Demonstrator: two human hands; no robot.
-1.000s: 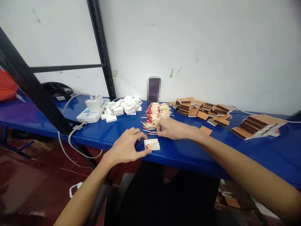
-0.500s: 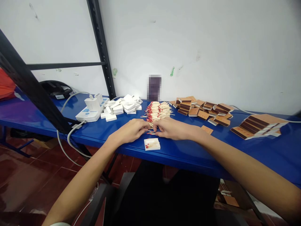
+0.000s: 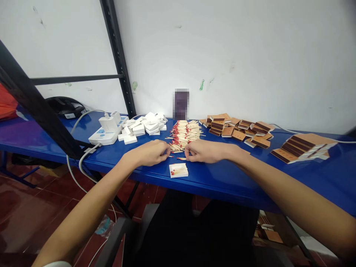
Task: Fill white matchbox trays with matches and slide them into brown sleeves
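My left hand (image 3: 155,152) is closed in a pinch at the near left side of a heap of red-tipped matches (image 3: 185,132). A single match (image 3: 171,156) pokes out from its fingertips. Opposite it, my right hand (image 3: 200,150) has its fingers curled together over a few matches (image 3: 181,159), whose red heads point left; their other ends are hidden under the fingers. Just in front of both hands lies an open white matchbox tray (image 3: 179,175), with several matches inside, heads to the left.
White matchbox trays (image 3: 150,124) are piled at the left beside a power strip (image 3: 104,137) with cables. Brown matchbox sleeves (image 3: 238,135) lie at the right, and a stepped stack of matchboxes (image 3: 304,148) stands farther right. A black metal post (image 3: 118,55) rises behind.
My hands have moved apart: the left has drawn back to the left, away from the heap. More of the matches at my right fingertips now shows. The tray stays in place.
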